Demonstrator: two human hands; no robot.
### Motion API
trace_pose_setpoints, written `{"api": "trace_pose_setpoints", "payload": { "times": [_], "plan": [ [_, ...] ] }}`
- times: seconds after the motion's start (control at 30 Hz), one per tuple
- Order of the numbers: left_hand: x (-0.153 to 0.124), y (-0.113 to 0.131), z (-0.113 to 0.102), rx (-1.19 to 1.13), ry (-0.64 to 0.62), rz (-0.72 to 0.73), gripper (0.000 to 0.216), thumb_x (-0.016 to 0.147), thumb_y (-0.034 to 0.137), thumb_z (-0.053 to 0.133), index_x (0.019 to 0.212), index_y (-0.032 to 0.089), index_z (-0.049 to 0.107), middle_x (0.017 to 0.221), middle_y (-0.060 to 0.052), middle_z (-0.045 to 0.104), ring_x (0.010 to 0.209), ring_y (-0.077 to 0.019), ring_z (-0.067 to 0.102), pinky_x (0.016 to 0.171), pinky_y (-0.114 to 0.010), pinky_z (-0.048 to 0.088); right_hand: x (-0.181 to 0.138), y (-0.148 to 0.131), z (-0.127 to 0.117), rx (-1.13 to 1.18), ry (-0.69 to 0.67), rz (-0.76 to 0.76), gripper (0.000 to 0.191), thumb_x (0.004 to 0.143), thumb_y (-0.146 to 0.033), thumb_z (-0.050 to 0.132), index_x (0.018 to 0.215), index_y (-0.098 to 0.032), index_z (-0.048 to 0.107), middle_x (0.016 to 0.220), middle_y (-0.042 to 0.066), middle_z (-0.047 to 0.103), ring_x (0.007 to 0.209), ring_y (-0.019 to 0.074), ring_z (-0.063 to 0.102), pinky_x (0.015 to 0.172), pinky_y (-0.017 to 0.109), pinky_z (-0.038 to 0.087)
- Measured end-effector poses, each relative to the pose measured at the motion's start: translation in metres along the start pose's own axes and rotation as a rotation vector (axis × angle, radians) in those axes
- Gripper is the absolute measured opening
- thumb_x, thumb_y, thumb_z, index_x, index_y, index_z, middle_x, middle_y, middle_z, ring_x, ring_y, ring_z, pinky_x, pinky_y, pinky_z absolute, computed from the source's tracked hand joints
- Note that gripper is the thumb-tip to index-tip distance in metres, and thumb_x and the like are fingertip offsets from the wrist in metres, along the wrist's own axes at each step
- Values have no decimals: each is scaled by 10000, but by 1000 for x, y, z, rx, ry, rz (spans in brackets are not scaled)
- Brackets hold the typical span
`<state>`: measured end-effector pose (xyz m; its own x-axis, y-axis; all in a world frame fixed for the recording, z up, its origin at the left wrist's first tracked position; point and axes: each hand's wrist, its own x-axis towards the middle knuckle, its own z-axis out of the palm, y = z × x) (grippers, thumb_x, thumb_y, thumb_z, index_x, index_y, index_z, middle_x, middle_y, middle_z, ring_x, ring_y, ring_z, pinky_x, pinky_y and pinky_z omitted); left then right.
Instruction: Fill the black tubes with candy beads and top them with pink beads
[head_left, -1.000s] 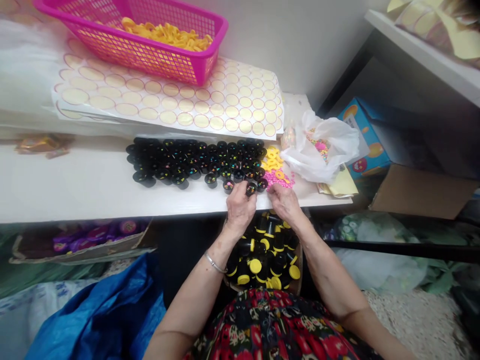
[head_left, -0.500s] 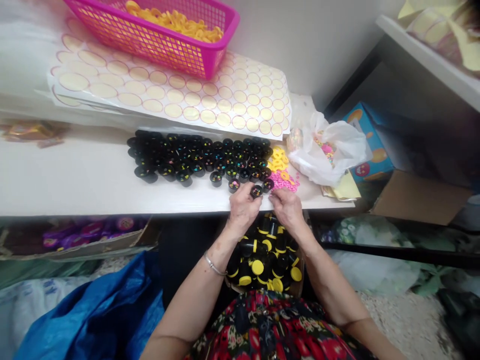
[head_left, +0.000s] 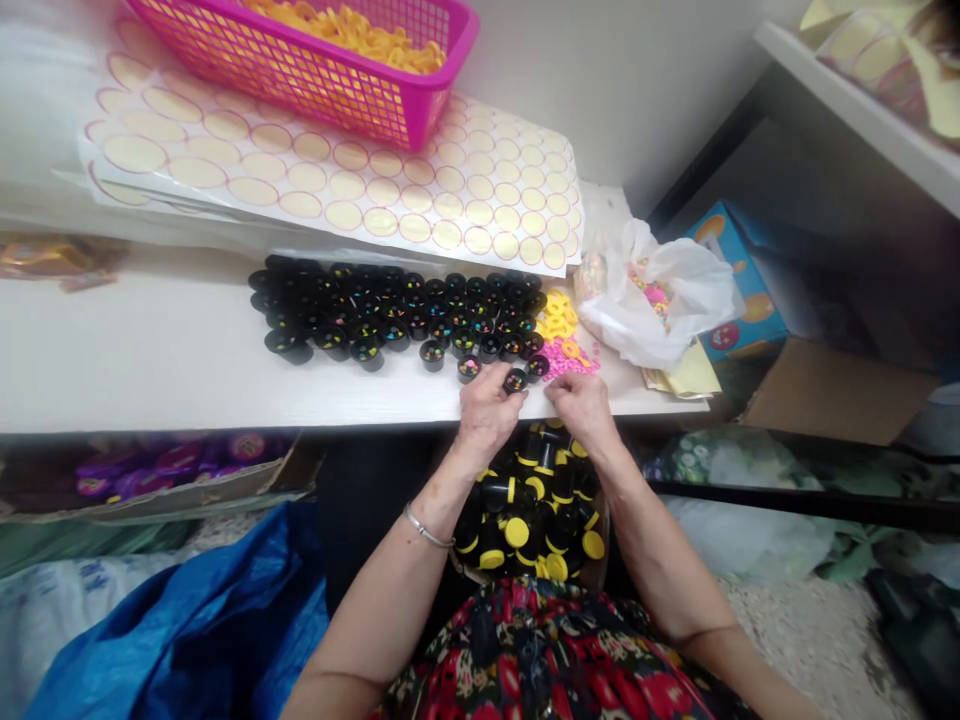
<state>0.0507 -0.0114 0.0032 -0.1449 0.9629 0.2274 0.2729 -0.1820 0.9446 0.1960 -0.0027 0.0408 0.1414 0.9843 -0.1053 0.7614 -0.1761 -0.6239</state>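
Observation:
Near the front edge of the white table (head_left: 187, 385), my left hand (head_left: 484, 405) is closed around a small black cup (head_left: 516, 380) that has coloured bits inside. Just to its right, my right hand (head_left: 581, 405) has its fingers pinched together beside a heap of small pink beads (head_left: 566, 362); what they hold, if anything, is too small to make out. Yellow rings (head_left: 557, 315) lie behind the beads. Many more black cups (head_left: 394, 325) stand in packed rows to the left, with colourful pieces showing in them.
A pink basket (head_left: 409, 100) of yellow rings stands on sheets of round stickers (head_left: 345, 215) at the back. An open white plastic bag (head_left: 637, 320) holds colourful bits. Below the table edge, a box of black containers with yellow lids (head_left: 517, 532) sits near my lap.
My right hand has shifted slightly right, away from the cup in my left hand. My left hand still grips the cup in nearly the same place.

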Motion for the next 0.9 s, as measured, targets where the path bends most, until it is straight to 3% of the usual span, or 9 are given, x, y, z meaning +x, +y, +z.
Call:
{"api": "trace_pose_setpoints", "payload": {
  "times": [0.1,0.27,0.53,0.8,0.9],
  "plan": [
    [0,1,-1,5,-7,11,241,662,152,667,899,194,650,777,28,564,553,-66,478,539,-198,417,6,-2,-2,41,-6,60,148,674,-258,530,597,-180,630,561,14,593,615,165,540,580,255,393],
    [0,1,-1,30,-18,36,226,670,148,664,890,199,656,772,24,563,634,-92,523,599,-211,438,6,-3,-4,-108,-25,-13,173,700,-241,481,570,-188,581,586,34,580,629,165,518,589,264,368],
    [0,0,-1,-2,-14,10,262,658,146,675,916,187,654,773,33,569,522,-56,464,541,-203,422,1,6,-4,59,17,0,193,722,-281,469,640,-178,610,570,16,567,623,165,516,598,261,390],
    [0,-2,0,-8,-7,-11,234,639,153,693,865,193,649,746,37,544,522,-62,453,516,-206,403,-10,8,5,-120,89,-169,160,782,-245,480,738,-185,622,751,57,632,725,180,557,686,276,414],
    [0,-1,-1,11,-26,22,188,646,148,677,825,198,650,730,32,541,582,-84,487,545,-211,415,-15,0,5,-85,145,-279,189,842,-243,442,784,-193,614,777,55,618,742,171,557,702,272,423]
  ]
}}
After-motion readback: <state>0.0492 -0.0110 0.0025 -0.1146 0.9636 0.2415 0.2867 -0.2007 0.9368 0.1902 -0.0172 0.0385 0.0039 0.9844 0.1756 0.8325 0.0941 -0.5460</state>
